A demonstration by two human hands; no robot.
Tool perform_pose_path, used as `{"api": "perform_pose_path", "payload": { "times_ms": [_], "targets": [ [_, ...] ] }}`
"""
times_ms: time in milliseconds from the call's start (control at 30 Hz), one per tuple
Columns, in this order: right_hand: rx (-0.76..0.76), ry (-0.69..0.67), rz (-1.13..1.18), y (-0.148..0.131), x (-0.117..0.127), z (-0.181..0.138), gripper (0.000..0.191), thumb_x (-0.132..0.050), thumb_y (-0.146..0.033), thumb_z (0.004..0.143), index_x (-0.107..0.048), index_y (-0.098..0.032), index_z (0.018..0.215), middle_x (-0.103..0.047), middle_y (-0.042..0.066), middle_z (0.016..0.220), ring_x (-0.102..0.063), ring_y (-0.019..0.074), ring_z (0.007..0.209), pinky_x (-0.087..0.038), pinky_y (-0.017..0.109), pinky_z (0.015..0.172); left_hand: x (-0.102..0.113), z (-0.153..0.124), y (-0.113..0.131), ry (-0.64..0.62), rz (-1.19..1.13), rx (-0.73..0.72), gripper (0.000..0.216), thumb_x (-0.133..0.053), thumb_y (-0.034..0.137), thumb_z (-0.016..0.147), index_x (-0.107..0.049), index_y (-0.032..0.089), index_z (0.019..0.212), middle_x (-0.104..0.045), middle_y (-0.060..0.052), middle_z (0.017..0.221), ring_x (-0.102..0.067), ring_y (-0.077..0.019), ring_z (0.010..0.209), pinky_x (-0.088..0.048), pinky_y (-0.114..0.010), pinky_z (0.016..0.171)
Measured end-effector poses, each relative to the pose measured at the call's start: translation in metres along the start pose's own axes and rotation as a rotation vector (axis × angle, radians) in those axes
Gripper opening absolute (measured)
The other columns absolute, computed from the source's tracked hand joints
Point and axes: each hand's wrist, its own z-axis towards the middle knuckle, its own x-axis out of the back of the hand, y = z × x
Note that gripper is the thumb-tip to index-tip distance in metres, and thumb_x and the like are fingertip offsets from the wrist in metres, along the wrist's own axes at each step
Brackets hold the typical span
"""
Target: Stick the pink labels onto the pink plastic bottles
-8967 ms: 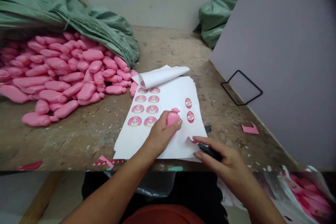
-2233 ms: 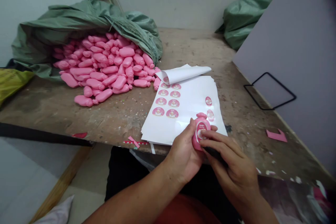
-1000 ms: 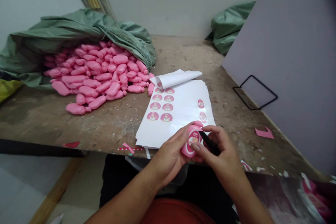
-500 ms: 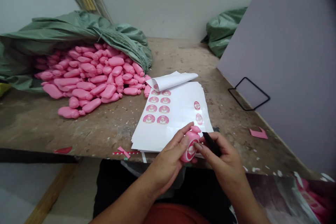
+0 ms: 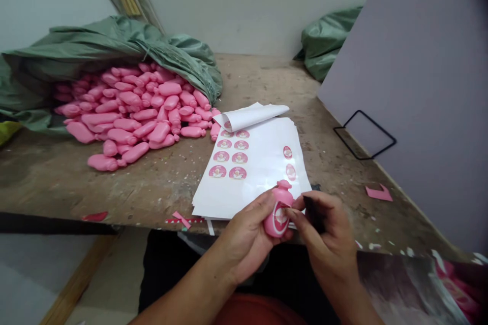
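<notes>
My left hand [image 5: 249, 236] is wrapped round a small pink plastic bottle [image 5: 282, 194], which stands nearly upright with its neck toward the top. An oval red-and-white label [image 5: 281, 219] faces me on its front. My right hand [image 5: 330, 236] is closed round a slim black tool [image 5: 314, 213], blurred and partly hidden, so its kind does not show. The right thumb and fingertip touch the label's right edge. Just beyond both hands lies a stack of white sticker sheets [image 5: 263, 157], with pink oval stickers [image 5: 237, 172] on its left side.
A green woven sack [image 5: 114, 35] at the left spills many pink bottles [image 5: 129, 124] onto the worn wooden table [image 5: 259, 73]. Another green sack [image 5: 324, 45] sits at the back right. A black wire frame [image 5: 364, 134] and pink scrap [image 5: 379, 193] lie by the grey panel [image 5: 415, 86].
The bottle has turned more upright in my left hand. The right hand has shifted slightly, and the black tool now points more steeply upward. The camera view has moved a little.
</notes>
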Motion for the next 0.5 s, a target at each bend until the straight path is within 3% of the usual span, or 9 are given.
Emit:
{"api": "perform_pose_path", "payload": {
  "times_ms": [67,167,300,500],
  "targets": [
    [-0.088,-0.047,0.047,-0.001,0.003,0.003,0.014,-0.064,-0.023,0.080,-0.059,-0.027,0.093,-0.059,-0.004,0.079,-0.055,0.0127,0.067,-0.044,0.023,0.060,-0.001,0.000,0.000,0.004,0.037,-0.030,0.030,-0.048,0.028,0.092,-0.056,0.015,0.117,-0.056,-0.009,0.103,-0.053,-0.0120,0.083,-0.043,-0.026,0.073],
    [-0.091,-0.146,0.083,-0.003,0.005,0.007,0.002,-0.062,-0.023,0.082,-0.062,-0.025,0.083,-0.057,-0.003,0.080,-0.055,0.0128,0.070,-0.044,0.023,0.061,-0.003,0.001,0.001,0.007,0.092,-0.056,0.028,-0.051,0.025,0.091,-0.057,0.015,0.117,-0.057,-0.009,0.104,-0.053,-0.0124,0.084,-0.043,-0.026,0.074],
    [-0.114,-0.114,0.137,-0.004,0.001,0.006,0.001,-0.060,-0.024,0.083,-0.060,-0.024,0.082,-0.055,-0.001,0.082,-0.055,0.0131,0.070,-0.045,0.025,0.063,-0.003,0.002,0.001,-0.020,0.043,-0.028,0.028,-0.051,0.023,0.091,-0.057,0.015,0.116,-0.057,-0.010,0.103,-0.052,-0.0117,0.083,-0.043,-0.024,0.072],
    [-0.358,-0.130,0.535,-0.011,-0.007,0.003,0.011,-0.062,-0.029,0.082,-0.055,-0.022,0.078,-0.053,-0.003,0.072,-0.052,0.0119,0.060,-0.044,0.025,0.055,0.004,0.005,0.003,-0.053,-0.021,0.005,0.032,-0.052,0.028,0.089,-0.055,0.017,0.119,-0.057,-0.008,0.098,-0.053,-0.0110,0.076,-0.043,-0.023,0.068]
  ]
}}
